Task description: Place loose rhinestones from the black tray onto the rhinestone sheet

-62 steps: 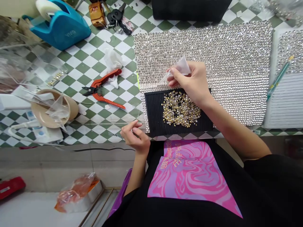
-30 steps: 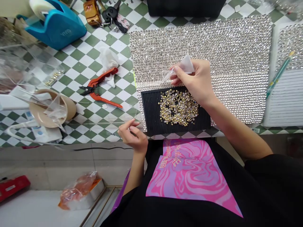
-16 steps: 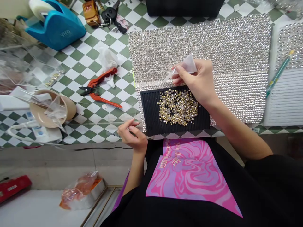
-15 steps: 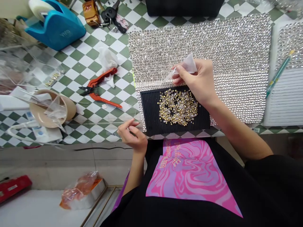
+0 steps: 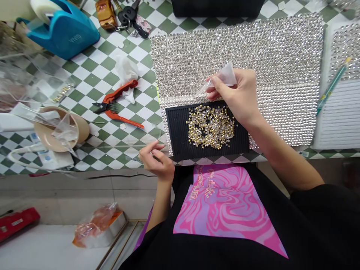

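Note:
My right hand (image 5: 239,93) pinches a small translucent piping bag (image 5: 227,75) over the sheet of clear rhinestones (image 5: 284,52). The bag's thin tip points left and down, at the band along the upper edge of a black ribbed tray (image 5: 180,138). Loose gold-backed rhinestones (image 5: 210,127) lie heaped on that tray, just below the hand. My left hand (image 5: 157,159) rests at the table's front edge, left of the tray. Its fingers are loosely curled in, and no object shows in them.
Orange-handled pliers (image 5: 112,107) and a crumpled white tissue (image 5: 126,69) lie left of the sheet. Farther left are a beige cup (image 5: 83,129) with plastic scraps, a blue tape dispenser (image 5: 70,33) and keys (image 5: 131,17). At right, a green pen (image 5: 333,88) crosses a white board (image 5: 337,127).
My right hand has shifted very slightly right with the piping bag. The view has moved a little; my left hand and the loose rhinestones look the same.

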`<state>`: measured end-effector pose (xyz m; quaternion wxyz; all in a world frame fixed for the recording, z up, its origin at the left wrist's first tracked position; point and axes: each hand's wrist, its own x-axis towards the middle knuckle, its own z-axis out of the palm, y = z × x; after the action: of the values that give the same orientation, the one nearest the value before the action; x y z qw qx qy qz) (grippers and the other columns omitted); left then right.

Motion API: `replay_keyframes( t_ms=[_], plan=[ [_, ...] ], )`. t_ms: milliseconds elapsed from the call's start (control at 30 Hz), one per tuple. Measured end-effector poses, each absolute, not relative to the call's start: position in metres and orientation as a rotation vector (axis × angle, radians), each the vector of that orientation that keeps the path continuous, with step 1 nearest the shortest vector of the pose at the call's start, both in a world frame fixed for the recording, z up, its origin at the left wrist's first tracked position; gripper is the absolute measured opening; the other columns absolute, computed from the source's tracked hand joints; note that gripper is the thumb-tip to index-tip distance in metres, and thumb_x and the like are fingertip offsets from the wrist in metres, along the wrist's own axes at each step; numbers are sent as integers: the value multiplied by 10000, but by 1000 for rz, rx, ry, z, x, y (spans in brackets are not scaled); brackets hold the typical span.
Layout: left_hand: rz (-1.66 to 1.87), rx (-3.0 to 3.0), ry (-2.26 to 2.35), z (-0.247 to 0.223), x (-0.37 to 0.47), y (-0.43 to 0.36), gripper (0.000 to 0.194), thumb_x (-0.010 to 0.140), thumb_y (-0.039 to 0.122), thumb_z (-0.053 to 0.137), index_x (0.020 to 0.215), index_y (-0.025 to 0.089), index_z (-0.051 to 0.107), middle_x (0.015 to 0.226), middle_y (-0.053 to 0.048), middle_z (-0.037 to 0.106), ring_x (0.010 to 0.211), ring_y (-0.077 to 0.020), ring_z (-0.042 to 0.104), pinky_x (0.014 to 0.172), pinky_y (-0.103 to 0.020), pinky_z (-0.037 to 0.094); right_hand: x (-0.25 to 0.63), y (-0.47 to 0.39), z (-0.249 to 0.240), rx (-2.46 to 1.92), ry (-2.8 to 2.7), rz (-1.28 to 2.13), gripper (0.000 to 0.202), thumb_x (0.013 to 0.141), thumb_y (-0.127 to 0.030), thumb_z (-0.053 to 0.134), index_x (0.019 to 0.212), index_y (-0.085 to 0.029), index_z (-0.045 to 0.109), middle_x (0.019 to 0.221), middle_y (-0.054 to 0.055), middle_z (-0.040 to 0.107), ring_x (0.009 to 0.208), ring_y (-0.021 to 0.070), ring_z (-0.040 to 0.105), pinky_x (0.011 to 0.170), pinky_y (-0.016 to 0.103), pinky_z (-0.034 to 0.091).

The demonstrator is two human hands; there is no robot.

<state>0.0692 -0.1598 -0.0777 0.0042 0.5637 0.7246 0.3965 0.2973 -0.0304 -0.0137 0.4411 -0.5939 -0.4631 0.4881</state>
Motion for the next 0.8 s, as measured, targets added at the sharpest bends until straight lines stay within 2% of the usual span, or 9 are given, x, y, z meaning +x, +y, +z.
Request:
replay_keyframes(
  t_ms=[233,500,800],
  plan=[
    [1229,1763,2278,-78,69,-160,290,1001,322,349,1000,183,604,764,-63,633,767,-203,615,819,-383,501,300,-32,-14,-1459,-1158,1194,391,813,-564,702,791,-180,634,745,22,698,637,92,658,642,221,589],
    [1240,1786,2253,-77,70,-160,277,1011,311,352,1007,186,599,768,-58,626,777,-201,605,817,-369,490,303,-33,-14,-1465,-1137,1203,272,866,-427,684,812,-165,631,755,28,687,638,86,650,667,225,575],
    [1216,1788,2276,-77,70,-160,301,1026,355,339,1014,203,598,766,-67,619,798,-230,616,829,-402,502,307,-34,-18,-1452,-1154,1171,370,837,-528,690,830,-162,643,763,52,700,631,96,634,657,251,581]
  ],
)
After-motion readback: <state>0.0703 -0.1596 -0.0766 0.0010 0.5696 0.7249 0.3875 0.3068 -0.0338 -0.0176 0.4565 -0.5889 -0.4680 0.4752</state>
